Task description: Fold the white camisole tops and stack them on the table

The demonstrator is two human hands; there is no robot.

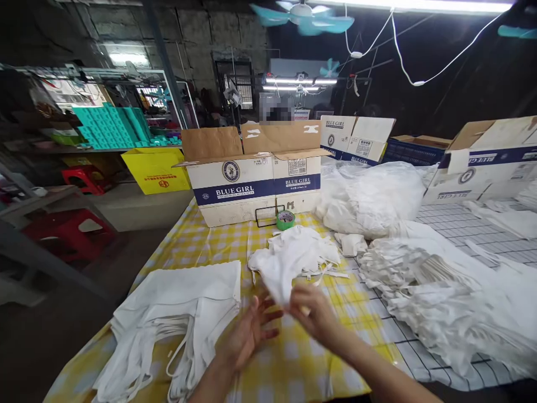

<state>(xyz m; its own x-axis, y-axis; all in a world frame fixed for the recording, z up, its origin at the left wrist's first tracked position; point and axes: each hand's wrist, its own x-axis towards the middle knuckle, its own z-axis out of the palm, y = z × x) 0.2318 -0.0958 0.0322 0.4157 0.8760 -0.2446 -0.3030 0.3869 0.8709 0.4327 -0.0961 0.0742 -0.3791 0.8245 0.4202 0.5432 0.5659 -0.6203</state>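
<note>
My right hand [312,313] pinches the near end of a white cloth piece with straps [289,260] that lies crumpled on the yellow checked tablecloth [293,358]. Just left of it, my left hand [249,330] is held open with fingers spread, touching nothing I can make out. A flat stack of white cloth bags with straps [180,313] lies to the left of my left hand. A long fanned row of folded white pieces [440,291] stretches away to the right.
A BLUE GIRL cardboard box [251,179] stands open at the table's far side, a green tape roll [286,219] in front of it. A plastic sack of white cloth [369,196] and more boxes [482,162] sit at the right. Red stools [69,229] stand on the floor left.
</note>
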